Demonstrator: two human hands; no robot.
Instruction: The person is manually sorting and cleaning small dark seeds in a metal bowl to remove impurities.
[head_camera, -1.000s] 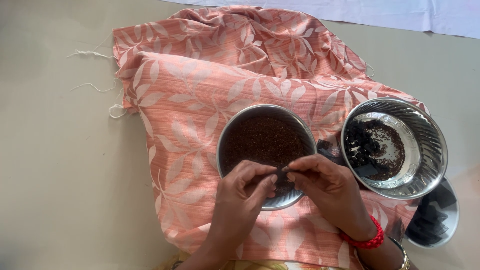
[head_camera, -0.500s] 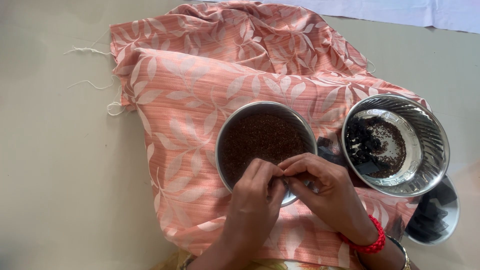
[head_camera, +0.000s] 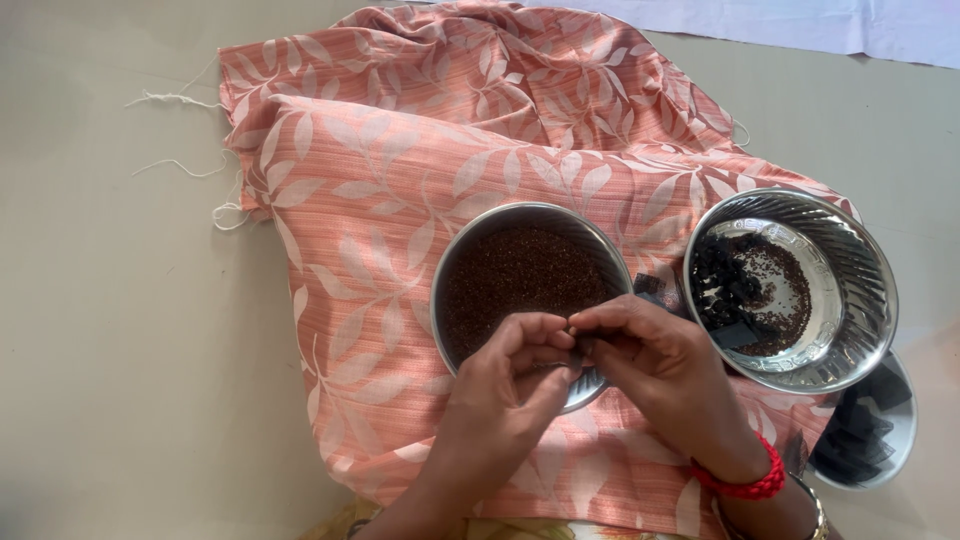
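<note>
Head view: both hands met over the near rim of a steel bowl (head_camera: 470, 250) filled w/ small dark brown seeds (head_camera: 520, 280). Left hand (head_camera: 505, 405) and right hand (head_camera: 650, 365) had fingers (head_camera: 545, 335) pinched narrow, tips touching, around a small dark bit (head_camera: 582, 345); too small to tell what it was. Seed bowl sat just beyond the fingers, partly under them. To the right of the fingers, well apart, a ribbed steel bowl (head_camera: 860, 270) held black pieces and some seeds. Nearer the person, to the right of the fingers, a steel plate (head_camera: 900, 440) w/ dark pieces, half under that bowl. Both bowls rested on a pink leaf-print cloth (head_camera: 400, 160) spread on a beige surface (head_camera: 100, 350). Red bangle (head_camera: 745, 485) on right wrist.
</note>
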